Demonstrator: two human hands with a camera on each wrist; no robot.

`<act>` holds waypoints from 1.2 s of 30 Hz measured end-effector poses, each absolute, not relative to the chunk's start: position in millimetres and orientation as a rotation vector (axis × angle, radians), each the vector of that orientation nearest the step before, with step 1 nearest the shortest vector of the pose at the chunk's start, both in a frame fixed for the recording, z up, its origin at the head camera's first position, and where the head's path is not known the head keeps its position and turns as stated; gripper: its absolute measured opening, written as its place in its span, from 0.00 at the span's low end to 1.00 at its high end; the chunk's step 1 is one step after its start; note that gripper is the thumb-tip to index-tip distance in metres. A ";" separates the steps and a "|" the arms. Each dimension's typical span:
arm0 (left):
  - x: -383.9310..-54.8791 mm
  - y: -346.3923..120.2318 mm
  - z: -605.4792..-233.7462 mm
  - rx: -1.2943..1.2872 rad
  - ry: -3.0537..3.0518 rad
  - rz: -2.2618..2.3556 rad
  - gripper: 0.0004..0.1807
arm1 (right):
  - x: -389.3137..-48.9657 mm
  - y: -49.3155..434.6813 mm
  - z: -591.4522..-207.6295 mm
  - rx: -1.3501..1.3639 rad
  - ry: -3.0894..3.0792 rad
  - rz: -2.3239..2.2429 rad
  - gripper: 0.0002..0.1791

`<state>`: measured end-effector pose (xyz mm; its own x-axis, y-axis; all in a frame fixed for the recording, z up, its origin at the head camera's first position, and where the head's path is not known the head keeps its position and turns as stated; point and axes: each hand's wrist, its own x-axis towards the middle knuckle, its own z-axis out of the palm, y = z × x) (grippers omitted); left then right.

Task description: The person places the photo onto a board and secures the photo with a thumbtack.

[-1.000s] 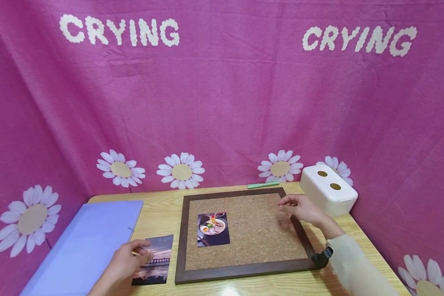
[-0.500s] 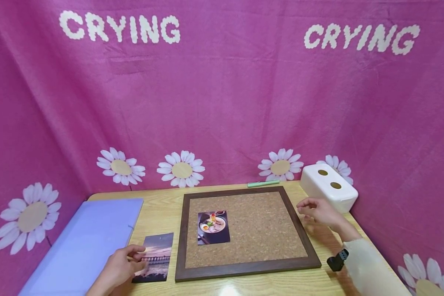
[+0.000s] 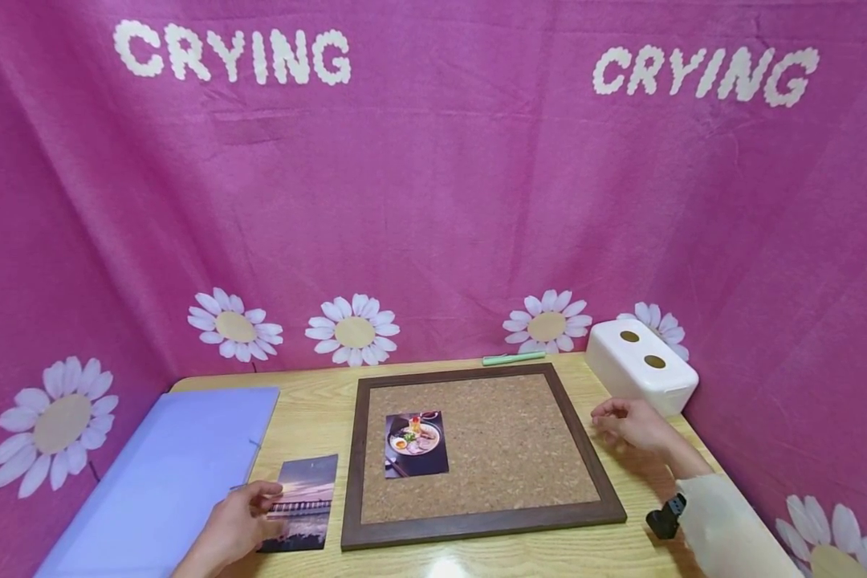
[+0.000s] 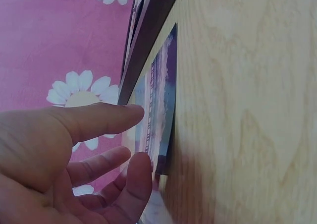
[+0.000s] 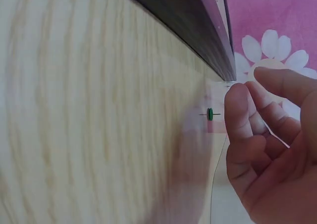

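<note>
My left hand [image 3: 234, 518] hovers at the left edge of a sunset photo [image 3: 307, 506], its fingers loosely bent and apart. In the left wrist view, the thumb and fingers overlap that photo [image 4: 161, 100] and grip nothing. A corkboard [image 3: 513, 449] in a dark wooden frame lies mid-table, with a ramen photo [image 3: 417, 444] on its left half. My right hand [image 3: 639, 425] is just right of the frame, fingers relaxed. The right wrist view shows a green pushpin [image 5: 210, 114] close beside those fingers, near the board frame's edge [image 5: 198, 30].
A white box [image 3: 643, 369] with two round holes stands at the back right. Behind the board lies a green pen [image 3: 513, 359]. On the left is a flat pale-blue folder [image 3: 166, 466]. Pink curtain walls [image 3: 433, 201] enclose the table.
My right hand has moved right and slightly toward me, from over the corkboard to the table beside its frame. The left hand has shifted slightly left over the sunset photo.
</note>
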<state>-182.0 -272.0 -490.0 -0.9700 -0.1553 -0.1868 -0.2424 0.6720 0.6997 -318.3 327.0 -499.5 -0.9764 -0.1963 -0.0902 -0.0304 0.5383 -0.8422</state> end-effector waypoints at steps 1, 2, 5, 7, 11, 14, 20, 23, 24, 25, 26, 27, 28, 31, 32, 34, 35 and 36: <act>-182.4 -272.2 -490.2 -0.326 2.781 1.164 0.29 | -318.8 327.4 -500.5 -0.183 2.601 -1.413 0.13; -182.6 -272.3 -490.2 -0.317 2.790 1.151 0.29 | -319.0 327.7 -501.2 -0.175 2.607 -1.401 0.13; -183.9 -273.5 -489.7 -0.293 2.824 1.083 0.30 | -319.7 328.5 -503.2 -0.140 2.646 -1.351 0.11; -184.8 -274.5 -489.1 -0.281 2.846 1.028 0.30 | -319.7 329.1 -504.2 -0.137 2.670 -1.319 0.11; -184.6 -276.6 -489.5 -0.261 2.862 0.973 0.32 | -320.6 329.8 -507.3 -0.108 2.710 -1.288 0.10; -184.7 -276.7 -490.6 -0.261 2.849 0.951 0.32 | -321.2 330.2 -510.2 -0.101 2.736 -1.271 0.10; -187.5 -275.3 -491.3 -0.282 2.830 0.890 0.32 | -323.7 331.2 -514.8 -0.064 2.752 -1.296 0.10; -188.2 -275.7 -492.3 -0.264 2.846 0.862 0.32 | -323.3 331.8 -515.0 -0.071 2.755 -1.293 0.10; -188.2 -276.0 -492.7 -0.256 2.853 0.853 0.32 | -323.0 332.0 -514.8 -0.076 2.757 -1.289 0.09; -188.1 -276.4 -493.3 -0.249 2.861 0.843 0.33 | -322.9 331.9 -514.8 -0.064 2.760 -1.283 0.09; -187.8 -276.8 -493.6 -0.242 2.865 0.837 0.33 | -322.8 331.7 -514.6 -0.061 2.758 -1.280 0.09; -187.7 -277.0 -493.8 -0.239 2.867 0.832 0.33 | -322.7 331.4 -514.7 -0.055 2.761 -1.273 0.08; -187.8 -277.1 -493.8 -0.240 2.865 0.832 0.33 | -322.6 331.2 -514.5 -0.054 2.765 -1.266 0.08; -186.9 -277.3 -493.7 -0.229 2.868 0.854 0.35 | -322.5 331.0 -514.3 -0.040 2.771 -1.250 0.07; -186.3 -277.3 -493.5 -0.225 2.872 0.880 0.35 | -322.4 331.1 -514.1 -0.043 2.772 -1.245 0.07; -185.1 -277.6 -493.2 -0.214 2.887 0.943 0.36 | -322.1 331.5 -513.4 -0.045 2.779 -1.229 0.07; -184.3 -278.0 -493.2 -0.201 2.894 0.980 0.36 | -322.1 331.9 -513.2 -0.046 2.785 -1.221 0.06; -184.0 -278.1 -493.0 -0.200 2.892 1.019 0.36 | -322.2 332.0 -512.8 -0.038 2.789 -1.215 0.06</act>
<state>-184.0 -278.1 -493.0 -0.9892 -0.0999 -0.1074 -0.1452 0.7719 0.6190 -322.2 332.0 -512.8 -0.9948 -0.0625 -0.0808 0.0166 0.6816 -0.7315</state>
